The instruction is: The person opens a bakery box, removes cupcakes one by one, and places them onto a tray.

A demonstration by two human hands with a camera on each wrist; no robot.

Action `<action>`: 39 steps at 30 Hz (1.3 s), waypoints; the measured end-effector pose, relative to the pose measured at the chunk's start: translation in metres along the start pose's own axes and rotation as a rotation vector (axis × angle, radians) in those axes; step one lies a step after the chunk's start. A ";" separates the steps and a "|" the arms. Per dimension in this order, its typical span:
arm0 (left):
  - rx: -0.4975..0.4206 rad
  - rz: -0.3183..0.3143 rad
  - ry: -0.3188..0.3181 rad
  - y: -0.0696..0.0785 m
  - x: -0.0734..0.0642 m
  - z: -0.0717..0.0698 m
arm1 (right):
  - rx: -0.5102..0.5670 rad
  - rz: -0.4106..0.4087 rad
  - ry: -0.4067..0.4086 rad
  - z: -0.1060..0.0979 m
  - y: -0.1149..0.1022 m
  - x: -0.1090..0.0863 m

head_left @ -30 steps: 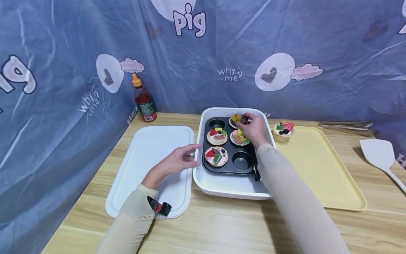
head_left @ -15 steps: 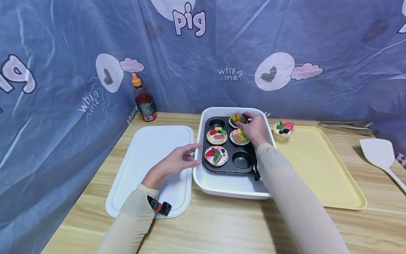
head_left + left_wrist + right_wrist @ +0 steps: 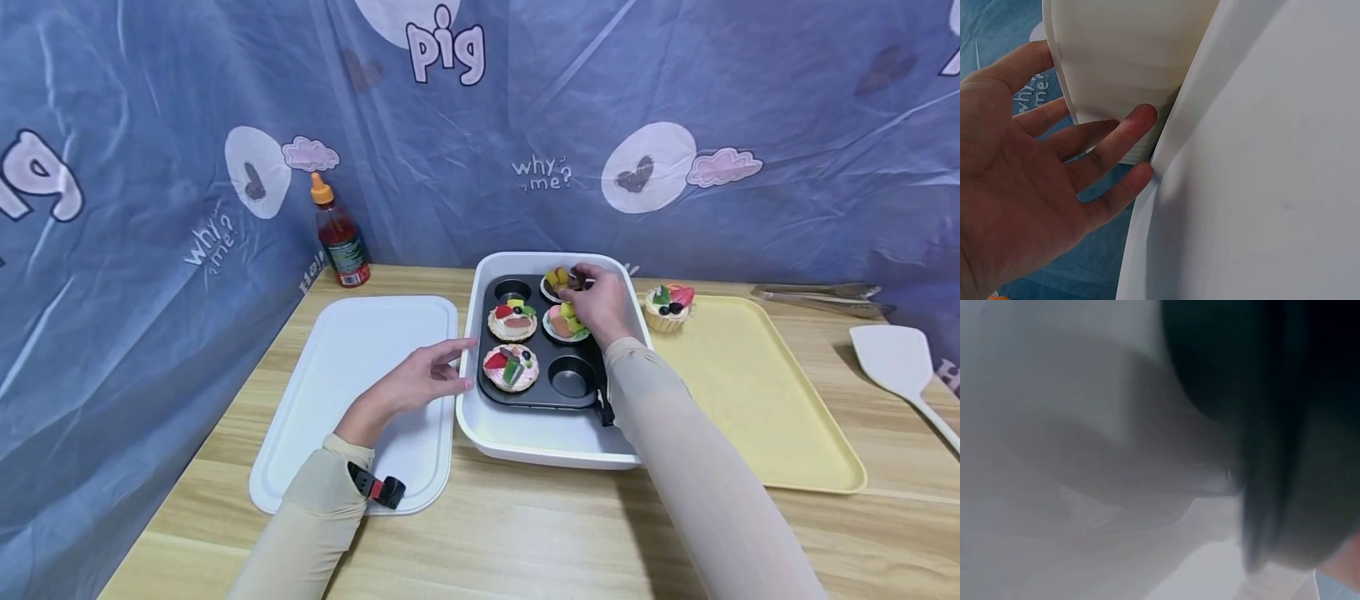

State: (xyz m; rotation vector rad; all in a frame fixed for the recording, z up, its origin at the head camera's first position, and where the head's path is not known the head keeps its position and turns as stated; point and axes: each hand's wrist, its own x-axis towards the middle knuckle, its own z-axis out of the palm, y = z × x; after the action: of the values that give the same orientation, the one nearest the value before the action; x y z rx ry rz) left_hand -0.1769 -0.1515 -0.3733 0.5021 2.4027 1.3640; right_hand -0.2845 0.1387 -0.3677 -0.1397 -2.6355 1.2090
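A black muffin tin (image 3: 540, 402) lies inside a white bin (image 3: 551, 454). My right hand (image 3: 600, 304) reaches over the bin wall and pinches a tart (image 3: 556, 280) with yellow and dark brown topping, in the tin's far right cup. Just below it sits another tart (image 3: 566, 322) with yellow and orange pieces. Two fruit tarts, a smaller one (image 3: 513, 322) and a pink-creamed one (image 3: 511, 368), fill cups on the left. My left hand (image 3: 423, 377) holds its fingers loosely spread at the bin's left wall; in the left wrist view, fingertips touch the wall (image 3: 1122, 81).
Left of the bin lies a white tray (image 3: 352, 358). On the right a yellow tray (image 3: 772, 400) bears a fruit tart (image 3: 669, 308) at its far corner. Metal tongs (image 3: 821, 297) and a white spatula (image 3: 892, 358) lie farther right. A sauce bottle (image 3: 343, 237) stands at the back left.
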 end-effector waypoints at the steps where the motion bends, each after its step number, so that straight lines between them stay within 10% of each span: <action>1: 0.001 0.002 0.000 0.000 0.000 0.000 | -0.001 -0.001 0.003 0.000 0.000 0.000; 39: -0.020 0.033 -0.009 -0.001 -0.001 0.000 | -0.047 -0.132 0.082 0.002 0.002 -0.002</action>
State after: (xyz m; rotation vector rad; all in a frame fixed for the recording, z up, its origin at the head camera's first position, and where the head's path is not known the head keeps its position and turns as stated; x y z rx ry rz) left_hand -0.1764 -0.1524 -0.3741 0.5430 2.3810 1.3955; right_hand -0.2830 0.1376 -0.3710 -0.0223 -2.5588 1.0764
